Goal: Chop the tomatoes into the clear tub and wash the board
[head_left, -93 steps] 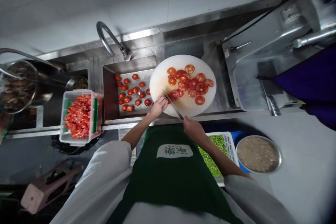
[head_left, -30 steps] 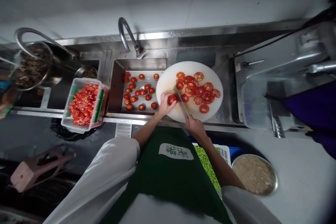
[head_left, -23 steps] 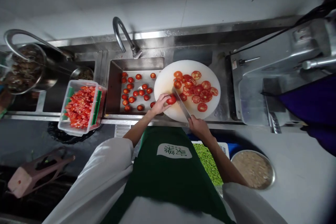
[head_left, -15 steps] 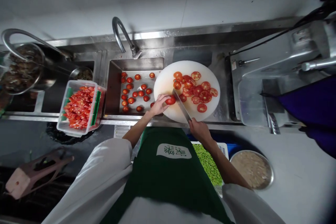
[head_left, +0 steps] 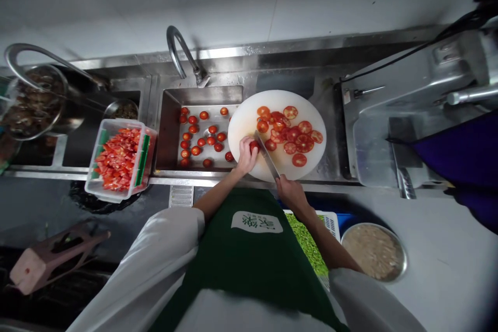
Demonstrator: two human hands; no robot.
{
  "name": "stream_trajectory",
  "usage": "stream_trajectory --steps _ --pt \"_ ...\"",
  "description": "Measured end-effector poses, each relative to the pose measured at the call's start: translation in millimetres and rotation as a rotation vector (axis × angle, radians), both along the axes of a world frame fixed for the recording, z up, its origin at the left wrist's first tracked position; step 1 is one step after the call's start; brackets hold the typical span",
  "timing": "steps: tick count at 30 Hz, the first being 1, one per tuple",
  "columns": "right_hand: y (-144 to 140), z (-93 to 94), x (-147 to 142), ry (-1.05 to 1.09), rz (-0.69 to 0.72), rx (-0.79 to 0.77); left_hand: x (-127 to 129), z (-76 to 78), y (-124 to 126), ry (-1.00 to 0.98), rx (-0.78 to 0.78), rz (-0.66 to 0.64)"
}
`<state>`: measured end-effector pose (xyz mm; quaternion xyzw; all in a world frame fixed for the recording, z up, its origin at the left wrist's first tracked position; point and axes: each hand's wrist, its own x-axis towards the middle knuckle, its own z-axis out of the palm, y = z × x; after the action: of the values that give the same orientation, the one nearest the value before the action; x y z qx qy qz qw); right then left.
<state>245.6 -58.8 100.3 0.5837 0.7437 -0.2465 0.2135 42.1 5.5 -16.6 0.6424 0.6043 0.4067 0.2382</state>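
My left hand [head_left: 246,154] is closed around a tomato [head_left: 254,146] on the left part of a round white cutting board [head_left: 249,109]; its fingers cover much of the fruit. My right hand [head_left: 290,188] grips the handle of a knife [head_left: 267,156], whose blade slants up and left across the board, right beside the held tomato. Several tomato slices [head_left: 304,142] lie spread over the board's middle and right. In the sink [head_left: 202,94] to the left sit several whole tomatoes [head_left: 196,150].
A clear tub of chopped tomatoes [head_left: 119,161] stands left of the sink, below a curved faucet [head_left: 179,46]. Another knife [head_left: 402,161] lies at right near a purple cloth [head_left: 459,155]. Below are a basket of chopped greens [head_left: 307,238] and a metal bowl [head_left: 402,264].
My left hand has rolled over the tomato and now covers more of it, with the fingers higher up. My right hand and the knife have shifted slightly left.
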Motion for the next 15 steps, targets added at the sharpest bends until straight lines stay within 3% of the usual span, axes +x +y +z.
stream_trajectory --steps 6,15 --pt "-5 3.3 -5 -0.005 -0.034 0.010 -16 -10.0 -5 0.026 0.035 0.138" --pt "-22 50.6 -17 -0.003 0.005 0.009 -25 -24.6 10 0.120 0.001 -0.103"
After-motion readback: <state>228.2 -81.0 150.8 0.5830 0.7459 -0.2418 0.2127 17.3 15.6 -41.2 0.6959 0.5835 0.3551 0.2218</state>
